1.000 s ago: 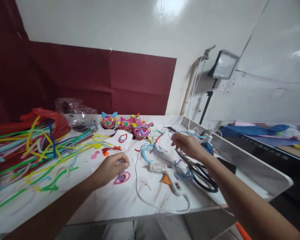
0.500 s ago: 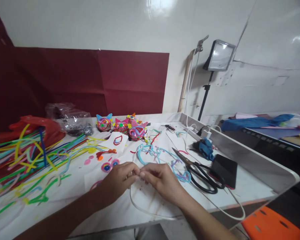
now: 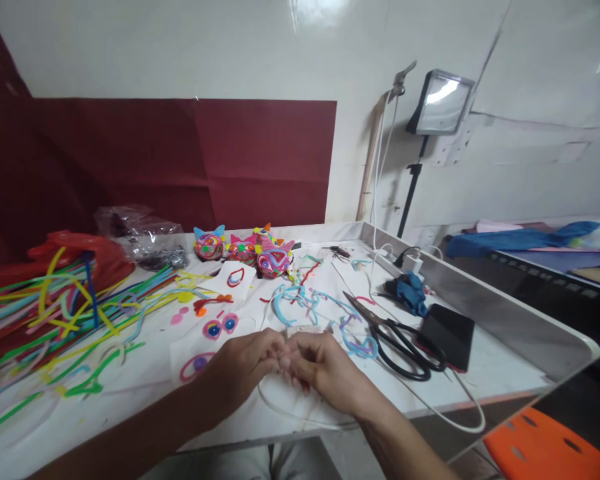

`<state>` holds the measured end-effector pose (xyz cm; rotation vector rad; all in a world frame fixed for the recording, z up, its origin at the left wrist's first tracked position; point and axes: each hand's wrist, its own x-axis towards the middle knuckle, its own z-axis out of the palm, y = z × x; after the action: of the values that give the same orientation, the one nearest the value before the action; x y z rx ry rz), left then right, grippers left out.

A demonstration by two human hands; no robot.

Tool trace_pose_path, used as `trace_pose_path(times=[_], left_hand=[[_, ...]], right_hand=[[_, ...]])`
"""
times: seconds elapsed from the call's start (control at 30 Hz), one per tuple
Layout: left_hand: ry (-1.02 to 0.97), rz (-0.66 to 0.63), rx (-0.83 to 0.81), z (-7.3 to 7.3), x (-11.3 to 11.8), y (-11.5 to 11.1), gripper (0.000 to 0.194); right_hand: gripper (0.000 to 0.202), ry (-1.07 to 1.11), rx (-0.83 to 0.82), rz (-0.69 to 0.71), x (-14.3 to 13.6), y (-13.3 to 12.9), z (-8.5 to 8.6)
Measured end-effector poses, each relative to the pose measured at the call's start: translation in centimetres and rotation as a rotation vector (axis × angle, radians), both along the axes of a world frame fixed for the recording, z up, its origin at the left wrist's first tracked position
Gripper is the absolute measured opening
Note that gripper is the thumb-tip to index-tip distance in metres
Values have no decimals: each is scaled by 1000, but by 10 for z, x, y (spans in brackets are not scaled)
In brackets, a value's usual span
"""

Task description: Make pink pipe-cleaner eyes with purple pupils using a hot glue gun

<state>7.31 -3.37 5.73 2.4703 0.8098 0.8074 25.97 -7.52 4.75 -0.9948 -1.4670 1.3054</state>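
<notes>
Dark red paper (image 3: 265, 153) covers part of the pale wall (image 3: 180, 40) behind a white table (image 3: 145, 407). On the left, a red bag (image 3: 100, 250) sits by a heap of colored pipe cleaners (image 3: 93, 293), with a clear bag (image 3: 153, 240) just beyond. Further along are decorated balls (image 3: 210, 247) with pointed ears, and nearer, two round eye pieces (image 3: 213, 329) beside a pink loop (image 3: 201, 363) with a purple middle.

Mid-table, the left hand (image 3: 243, 363) meets the right hand (image 3: 325, 370), fingertips pinched close together; from where I stand, I can't tell what, if anything, is between them. For such fine work, I'd keep both wrists low and steady, press lightly and turn a hand a little to see the join. Blue loops (image 3: 279, 310) lie just past the knuckles.

Rightward come black-handled scissors (image 3: 391, 325), open and best left out of elbow reach, then a blue cloth bundle (image 3: 413, 293) and a dark phone (image 3: 449, 333) showing no readable brand. Light lettering runs along the neighboring table's dark edge (image 3: 545, 275), too blurred to read surely.
</notes>
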Motion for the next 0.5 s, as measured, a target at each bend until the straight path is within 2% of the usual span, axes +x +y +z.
trace_pose_path(times=[0.13, 0.3, 0.4, 0.5], left_hand=[[9, 23, 119, 1, -3, -10, 15], [19, 72, 310, 3, -11, -22, 15], [-16, 51, 504, 3, -16, -25, 23], [0, 20, 733, 2, -17, -27, 34]], right_hand=[[39, -47, -18, 12, -3, -7, -3], [40, -22, 5, -37, -9, -14, -5], [37, -23, 24, -66, -12, -16, -6], [29, -163, 187, -143, -13, -19, -7]])
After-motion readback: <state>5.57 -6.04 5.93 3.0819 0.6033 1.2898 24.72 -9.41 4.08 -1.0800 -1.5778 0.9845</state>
